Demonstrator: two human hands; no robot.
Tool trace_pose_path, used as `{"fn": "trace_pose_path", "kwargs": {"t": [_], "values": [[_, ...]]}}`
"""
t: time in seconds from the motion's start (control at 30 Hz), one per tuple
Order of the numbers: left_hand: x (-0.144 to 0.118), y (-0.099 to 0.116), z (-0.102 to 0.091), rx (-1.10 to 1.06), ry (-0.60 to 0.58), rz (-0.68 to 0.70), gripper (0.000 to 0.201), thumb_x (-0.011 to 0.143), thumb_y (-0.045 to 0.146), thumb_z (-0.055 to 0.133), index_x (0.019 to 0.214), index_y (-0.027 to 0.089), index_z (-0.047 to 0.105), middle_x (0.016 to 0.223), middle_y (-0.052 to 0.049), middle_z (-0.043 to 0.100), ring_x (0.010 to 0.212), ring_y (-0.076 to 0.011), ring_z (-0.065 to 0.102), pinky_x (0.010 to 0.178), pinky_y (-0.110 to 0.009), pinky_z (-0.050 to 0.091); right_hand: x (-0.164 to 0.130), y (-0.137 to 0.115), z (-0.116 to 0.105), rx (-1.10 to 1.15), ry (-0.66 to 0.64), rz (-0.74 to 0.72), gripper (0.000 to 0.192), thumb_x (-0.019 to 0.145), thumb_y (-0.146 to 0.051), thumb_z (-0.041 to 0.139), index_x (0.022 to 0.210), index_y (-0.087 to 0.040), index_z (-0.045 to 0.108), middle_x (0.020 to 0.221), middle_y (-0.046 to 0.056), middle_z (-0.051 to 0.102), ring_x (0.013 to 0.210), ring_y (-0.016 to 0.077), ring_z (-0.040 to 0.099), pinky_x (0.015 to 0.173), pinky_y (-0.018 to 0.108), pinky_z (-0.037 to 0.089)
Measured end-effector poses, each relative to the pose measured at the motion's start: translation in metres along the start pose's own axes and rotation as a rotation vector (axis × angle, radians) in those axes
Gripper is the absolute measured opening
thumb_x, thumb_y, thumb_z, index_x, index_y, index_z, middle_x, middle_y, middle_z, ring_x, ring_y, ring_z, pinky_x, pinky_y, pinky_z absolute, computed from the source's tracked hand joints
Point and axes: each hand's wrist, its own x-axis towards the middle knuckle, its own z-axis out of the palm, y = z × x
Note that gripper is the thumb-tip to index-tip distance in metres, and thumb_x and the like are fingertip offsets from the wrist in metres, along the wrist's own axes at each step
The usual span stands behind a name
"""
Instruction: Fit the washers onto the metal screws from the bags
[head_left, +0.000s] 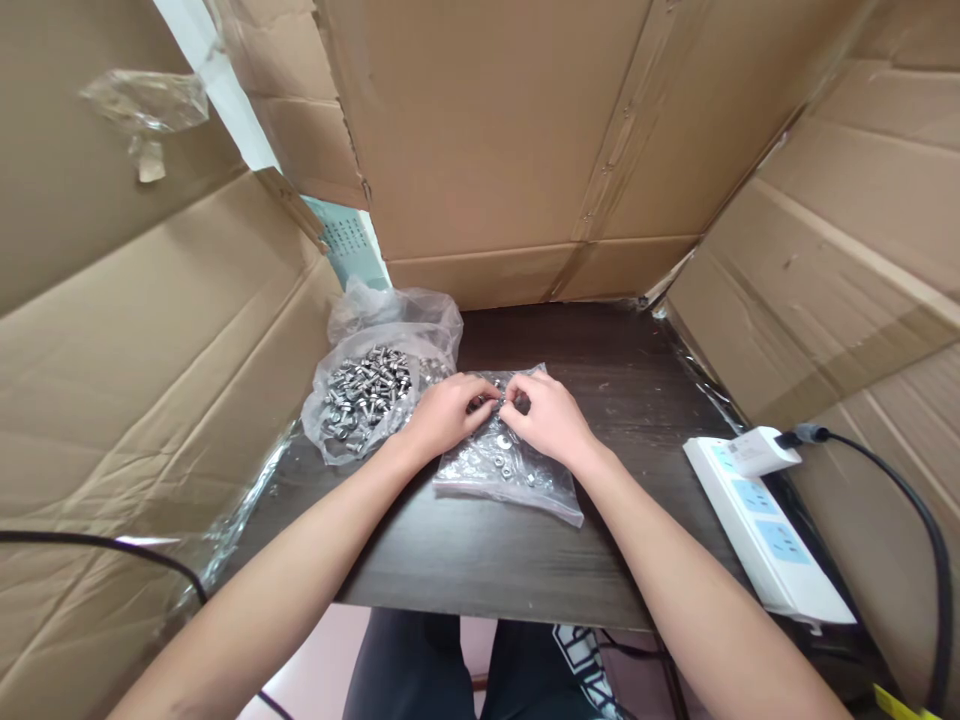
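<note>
My left hand point(452, 412) and my right hand point(546, 411) meet fingertip to fingertip over a clear zip bag point(472, 478) lying flat on the dark table. Both hands are closed in a pinch around something small and metallic, too small to name and partly covered by the fingers. Loose nuts and washers point(504, 463) show on or inside the bag, below the hands. To the left, near my left wrist, a clear plastic bag point(321, 405) stands open, filled with a heap of silvery bolts point(369, 388).
A white power strip point(765, 540) with a plugged-in adapter point(761, 452) and black cable point(900, 470) lies at the table's right. Cardboard walls point(510, 130) enclose the back and both sides. The dark tabletop point(480, 570) ends just in front of my lap. Another black cable point(97, 541) crosses at left.
</note>
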Motion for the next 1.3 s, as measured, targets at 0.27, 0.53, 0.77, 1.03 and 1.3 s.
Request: {"fn": "trace_pose_path", "kwargs": {"t": [0.27, 0.53, 0.77, 1.03, 1.3], "values": [[0.002, 0.0, 0.0, -0.181, 0.094, -0.051, 0.019, 0.088, 0.012, 0.066, 0.103, 0.019, 0.076, 0.096, -0.002, 0.078, 0.075, -0.0145, 0.068, 0.073, -0.026, 0.054, 0.002, -0.002, 0.0, 0.268, 0.178, 0.0, 0.006, 0.074, -0.019, 0.059, 0.078, -0.022, 0.056, 0.074, -0.001, 0.061, 0.068, 0.0159, 0.058, 0.069, 0.029, 0.046], [0.003, 0.007, -0.002, -0.368, 0.131, -0.183, 0.024, 0.094, 0.022, 0.061, 0.115, 0.018, 0.071, 0.102, -0.006, 0.079, 0.094, -0.0196, 0.076, 0.078, -0.028, 0.059, 0.002, -0.006, 0.0, 0.626, 0.135, 0.041, 0.018, 0.08, -0.029, 0.067, 0.095, -0.02, 0.067, 0.09, 0.005, 0.071, 0.08, 0.0182, 0.069, 0.071, 0.031, 0.057], [0.004, 0.004, 0.001, -0.439, 0.143, -0.232, 0.029, 0.091, 0.02, 0.061, 0.118, 0.015, 0.069, 0.108, -0.01, 0.079, 0.099, -0.0219, 0.076, 0.083, -0.031, 0.061, 0.001, -0.006, 0.005, 0.592, 0.122, -0.069, 0.01, 0.085, -0.028, 0.068, 0.091, -0.02, 0.07, 0.095, 0.005, 0.068, 0.083, 0.0175, 0.071, 0.075, 0.032, 0.06], [0.004, 0.002, 0.002, -0.449, 0.162, -0.222, 0.022, 0.09, 0.018, 0.06, 0.108, 0.016, 0.073, 0.106, -0.008, 0.079, 0.099, -0.0218, 0.076, 0.089, -0.034, 0.059, -0.002, -0.01, 0.002, 0.332, 0.157, -0.209, 0.005, 0.086, -0.019, 0.064, 0.089, -0.02, 0.068, 0.088, 0.004, 0.064, 0.08, 0.0174, 0.063, 0.069, 0.031, 0.054], [0.004, 0.006, -0.002, -0.518, 0.124, -0.216, 0.018, 0.093, 0.028, 0.061, 0.104, 0.017, 0.07, 0.101, -0.007, 0.079, 0.095, -0.0213, 0.076, 0.088, -0.033, 0.059, -0.003, -0.01, 0.004, 0.391, 0.134, -0.144, 0.004, 0.088, -0.024, 0.065, 0.091, -0.022, 0.066, 0.102, 0.006, 0.059, 0.083, 0.0175, 0.063, 0.066, 0.031, 0.056]]}}
